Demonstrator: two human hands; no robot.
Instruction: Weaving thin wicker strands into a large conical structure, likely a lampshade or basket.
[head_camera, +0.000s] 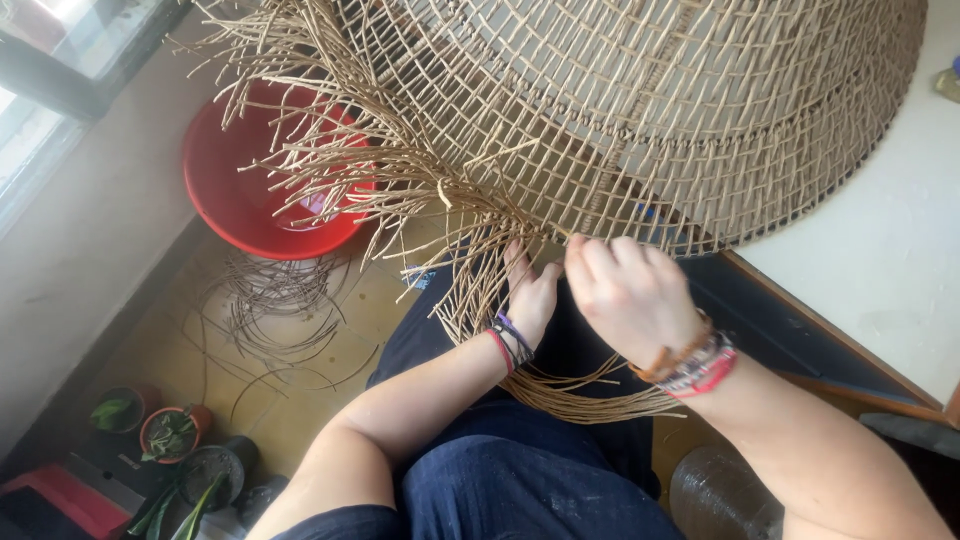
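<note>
Left hand (530, 290) is pressed, fingers extended, against the loose cane strands (470, 290) at the rim of the large woven basket (650, 110), which is held over the lap. Right hand (630, 295) is curled, pinching strands at the same rim. A red basin (235, 195) is seen on the floor beyond.
</note>
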